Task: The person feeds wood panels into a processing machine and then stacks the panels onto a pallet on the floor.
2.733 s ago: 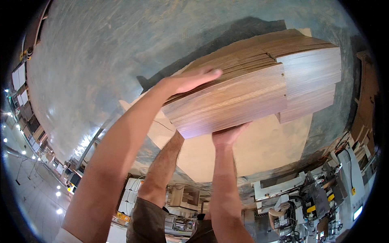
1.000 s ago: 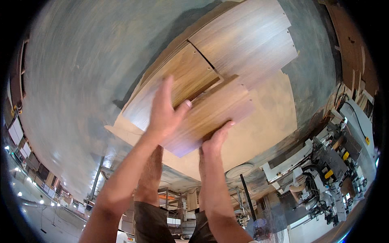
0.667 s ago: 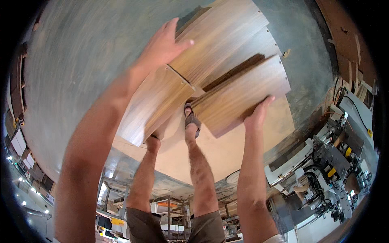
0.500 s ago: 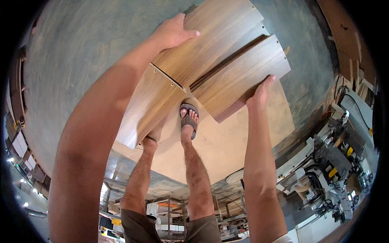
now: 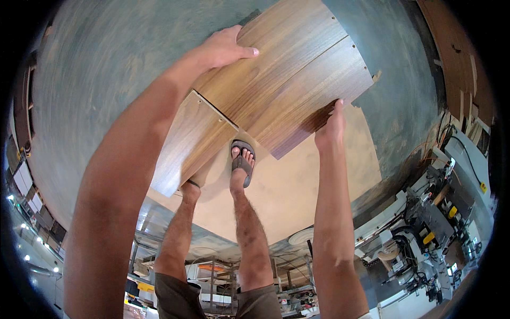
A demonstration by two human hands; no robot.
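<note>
Two wood-grain panels lie side by side with their long edges together, leaving only a thin seam. My left hand point(image 5: 226, 47) grips the outer edge of the left panel point(image 5: 276, 48), thumb on top and fingers over the side. On the outer side of the right panel point(image 5: 313, 87), my right hand point(image 5: 331, 127) holds the edge, its thumb up along it and its other fingers mostly hidden. Small dark holes show along the panels' far ends. A third wood-grain panel point(image 5: 196, 141), with holes at its end, sits near my left foot, against the left panel's near end.
A tan sheet point(image 5: 319, 175) covers the floor under my sandalled feet point(image 5: 243, 159). Grey-green floor point(image 5: 106, 80) spreads around it. Machinery with cables point(image 5: 425, 239) stands at the right, and brown boards point(image 5: 457, 58) lean at the upper right. Shelving point(image 5: 212, 282) is behind my legs.
The right panel has moved left and up against the left one, closing the gap between them. My right hand moved slightly left with it; the left hand kept its grip.
</note>
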